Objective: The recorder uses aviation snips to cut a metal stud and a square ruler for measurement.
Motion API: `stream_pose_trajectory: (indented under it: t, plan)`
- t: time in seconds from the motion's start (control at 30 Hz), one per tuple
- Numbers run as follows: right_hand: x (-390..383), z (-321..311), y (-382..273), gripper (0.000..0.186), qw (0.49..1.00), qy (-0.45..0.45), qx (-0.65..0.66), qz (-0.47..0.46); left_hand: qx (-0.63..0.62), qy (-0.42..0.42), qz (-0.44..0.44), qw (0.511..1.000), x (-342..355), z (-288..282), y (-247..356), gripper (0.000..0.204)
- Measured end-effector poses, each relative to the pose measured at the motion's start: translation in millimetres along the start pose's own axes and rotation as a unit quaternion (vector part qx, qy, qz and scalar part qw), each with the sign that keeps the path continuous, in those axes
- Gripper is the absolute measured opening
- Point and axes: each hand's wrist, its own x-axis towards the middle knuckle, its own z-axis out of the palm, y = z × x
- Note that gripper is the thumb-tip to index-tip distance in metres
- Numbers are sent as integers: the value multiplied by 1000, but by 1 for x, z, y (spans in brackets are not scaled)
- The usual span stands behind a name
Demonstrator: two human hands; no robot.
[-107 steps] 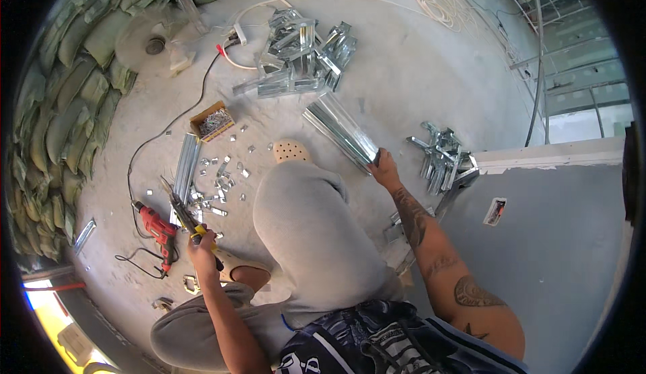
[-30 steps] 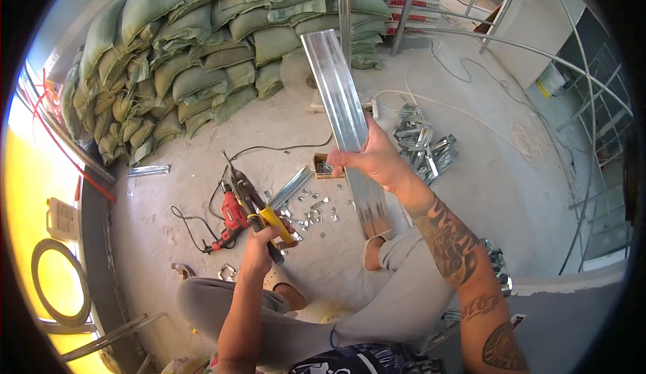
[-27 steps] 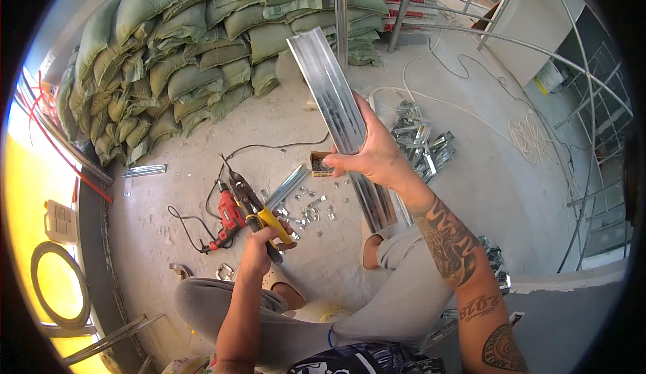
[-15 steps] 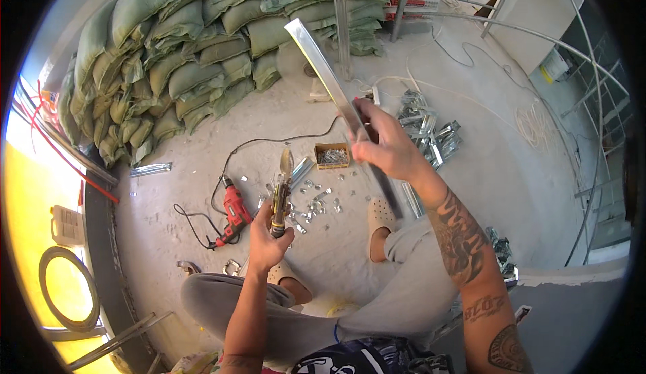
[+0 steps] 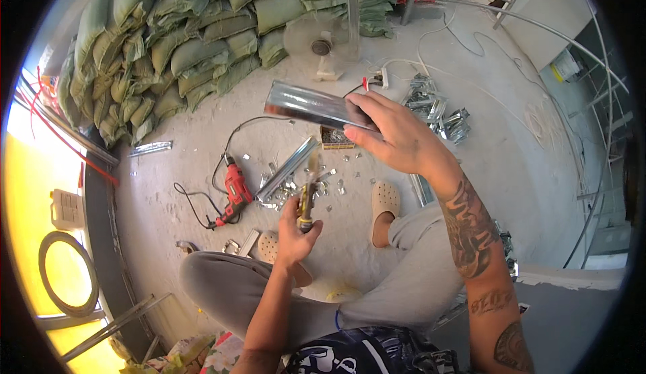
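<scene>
My left hand (image 5: 296, 238) is closed around yellow-and-black snips (image 5: 307, 202), held upright with jaws blurred. Higher and to the right, my right hand (image 5: 397, 138) grips a shiny metal channel (image 5: 299, 101) by its right part, lying nearly level across my view. Below the channel sits a cardboard box of small fasteners (image 5: 337, 144), partly hidden. Around it on the floor are small bright offcuts (image 5: 330, 189) and a long metal profile (image 5: 286, 168). A red corded drill (image 5: 237, 192) lies left of the snips. My crossed legs (image 5: 225, 273) are beneath my arms.
Stacked green sacks (image 5: 175, 51) fill the back left, with a fan (image 5: 321, 47) before them. A pile of metal pieces (image 5: 431, 105) lies behind my right hand. Metal rods and loose cables (image 5: 538, 121) are rightward. A grey ledge (image 5: 572, 313) borders the lower right, a yellow panel (image 5: 30, 172) the left.
My right hand has swung the channel from steep to nearly level, turning it over. My left hand has moved right with the snips, now more upright. The view has shifted, revealing more of the fan.
</scene>
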Motion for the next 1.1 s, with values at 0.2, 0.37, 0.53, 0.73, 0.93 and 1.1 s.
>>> stream_pose_trajectory:
  t: [0.2,0.37,0.53,0.73,0.93,1.1]
  plan:
    - [-8,-2,-12,43,997,-58,-36,32,20,-14,81,996,7,14,3,68]
    - [-7,-1,-10,36,993,-110,-21,45,-100,-23,43,994,4,18,20,84]
    - [-10,0,-4,37,991,-113,-35,55,-51,-82,81,992,5,14,11,93]
    - [-7,3,-6,37,983,-163,-23,86,-74,-131,41,988,0,10,17,93]
    - [-5,1,-9,38,979,-172,-7,107,-80,-158,23,984,-6,5,26,95]
    - [-3,3,-10,37,978,-180,-3,106,-98,-168,28,980,-8,1,29,96]
